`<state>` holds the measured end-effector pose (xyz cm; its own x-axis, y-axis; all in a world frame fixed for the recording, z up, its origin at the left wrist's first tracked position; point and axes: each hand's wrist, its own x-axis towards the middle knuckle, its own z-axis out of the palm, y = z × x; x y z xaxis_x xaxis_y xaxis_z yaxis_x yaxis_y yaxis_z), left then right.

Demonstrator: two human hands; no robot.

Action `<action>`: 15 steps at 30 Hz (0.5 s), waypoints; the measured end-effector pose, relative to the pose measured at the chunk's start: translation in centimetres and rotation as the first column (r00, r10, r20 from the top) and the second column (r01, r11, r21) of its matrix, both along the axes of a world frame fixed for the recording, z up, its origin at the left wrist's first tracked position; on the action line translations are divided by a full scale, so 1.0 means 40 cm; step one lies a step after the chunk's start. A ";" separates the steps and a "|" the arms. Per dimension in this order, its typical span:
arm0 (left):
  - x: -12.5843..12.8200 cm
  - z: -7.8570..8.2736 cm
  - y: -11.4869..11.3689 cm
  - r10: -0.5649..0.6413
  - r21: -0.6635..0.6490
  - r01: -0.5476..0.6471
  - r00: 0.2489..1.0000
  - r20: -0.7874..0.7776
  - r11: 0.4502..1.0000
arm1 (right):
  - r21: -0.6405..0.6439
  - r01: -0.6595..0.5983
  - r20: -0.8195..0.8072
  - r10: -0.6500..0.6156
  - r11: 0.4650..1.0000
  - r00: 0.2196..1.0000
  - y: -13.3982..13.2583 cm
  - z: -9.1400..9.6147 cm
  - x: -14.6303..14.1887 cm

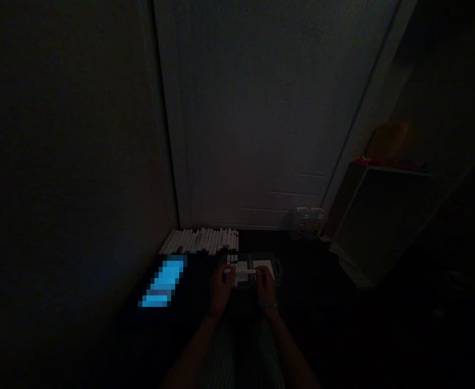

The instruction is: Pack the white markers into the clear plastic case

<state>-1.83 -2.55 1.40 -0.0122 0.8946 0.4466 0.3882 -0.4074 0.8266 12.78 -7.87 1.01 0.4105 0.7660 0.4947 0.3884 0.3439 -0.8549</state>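
A white marker [245, 272] lies level between my two hands, one end in each. My left hand [222, 286] pinches its left end, and my right hand [265, 286], with a band at the wrist, pinches its right end. Just beneath the marker is a clear plastic case [278, 270]. Several white markers [232, 259] stand side by side in the case's left part, and pale flat pieces show in the middle and right. The dim light hides finer detail.
A row of white markers [205, 240] lies at the back left of the dark table [314, 286]. A glowing, blurred-out screen [164, 281] is at the left. Two clear packages [309, 222] stand against the wall. To the right is a shelf unit [383, 216].
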 end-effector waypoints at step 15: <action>-0.001 0.002 -0.001 -0.036 -0.004 0.037 0.996 0.084 0.999 | 0.013 -0.020 -0.001 0.020 1.000 1.000 -0.005 0.008 -0.002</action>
<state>-1.88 -2.59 1.48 -0.0165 0.8975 0.4407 0.3028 -0.4156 0.8577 12.70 -8.09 1.33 0.3958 0.7678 0.5038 0.3800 0.3626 -0.8510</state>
